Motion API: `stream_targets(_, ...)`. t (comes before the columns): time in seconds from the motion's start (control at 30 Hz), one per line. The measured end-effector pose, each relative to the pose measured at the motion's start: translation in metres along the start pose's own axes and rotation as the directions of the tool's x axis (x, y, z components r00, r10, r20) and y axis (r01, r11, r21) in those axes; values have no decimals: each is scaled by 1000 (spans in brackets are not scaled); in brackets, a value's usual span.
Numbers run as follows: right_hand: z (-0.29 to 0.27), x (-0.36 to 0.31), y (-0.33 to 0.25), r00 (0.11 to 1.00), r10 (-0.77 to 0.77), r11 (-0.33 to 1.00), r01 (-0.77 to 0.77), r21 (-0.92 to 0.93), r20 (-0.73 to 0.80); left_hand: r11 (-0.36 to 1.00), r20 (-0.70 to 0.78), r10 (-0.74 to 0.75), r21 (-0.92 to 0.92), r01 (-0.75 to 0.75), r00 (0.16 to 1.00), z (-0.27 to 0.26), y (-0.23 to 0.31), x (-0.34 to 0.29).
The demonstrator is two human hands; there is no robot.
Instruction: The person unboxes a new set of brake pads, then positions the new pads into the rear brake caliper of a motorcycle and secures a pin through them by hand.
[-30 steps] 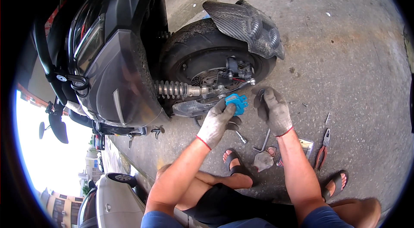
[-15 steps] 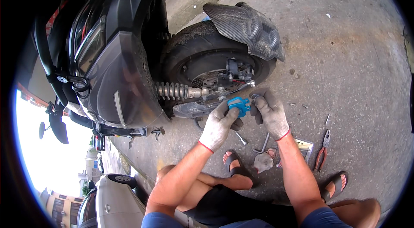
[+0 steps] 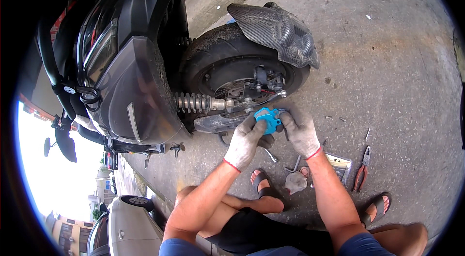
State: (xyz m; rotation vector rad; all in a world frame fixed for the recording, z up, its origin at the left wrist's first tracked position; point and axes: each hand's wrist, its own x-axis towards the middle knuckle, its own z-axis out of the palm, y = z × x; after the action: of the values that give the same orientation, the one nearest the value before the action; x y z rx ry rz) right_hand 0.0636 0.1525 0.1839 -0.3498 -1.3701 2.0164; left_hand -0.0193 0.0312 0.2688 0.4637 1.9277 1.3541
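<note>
My left hand [image 3: 244,141], in a white and grey work glove, grips a pair of blue brake pads [image 3: 267,119] between thumb and fingers. From the right, my gloved right hand [image 3: 299,132] meets the pads' edge. Its thumb and fingers pinch a small greyish metal piece at that edge; most of this piece is hidden, so its kind stays unclear. Just beyond both hands is the wheel [image 3: 213,65], with a brake caliper [image 3: 261,78] and a coil-spring shock absorber [image 3: 196,103] beside it.
A loose carbon-patterned mudguard [image 3: 266,26] rests over the tyre. Red-handled pliers [image 3: 361,176], a hex key [image 3: 293,165], a crumpled glove [image 3: 295,182] and a flat package [image 3: 340,166] lie on the concrete. Small bolts [image 3: 342,119] lie right of my hands. Scooter bodywork [image 3: 140,86] fills the left.
My right hand has moved a little left and down, bringing the small metal piece against the pads. The pads have tilted slightly in my left hand, which otherwise stays in place.
</note>
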Motion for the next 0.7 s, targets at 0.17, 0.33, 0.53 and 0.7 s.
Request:
stream_targets(0.17,-4,0,-5,995,97,995,-96,-24,35,995,48,-23,98,18,999,0,1,-2)
stream_targets(0.33,-5,2,-1,996,89,995,-89,-51,9,990,69,-5,143,-5,998,3,4,-2)
stream_targets(0.53,-6,0,2,992,125,988,-123,-91,16,968,96,-36,252,11,995,7,12,-5)
stream_targets(0.7,-7,1,8,997,64,993,-60,-99,41,975,83,-19,222,0,996,7,8,-5)
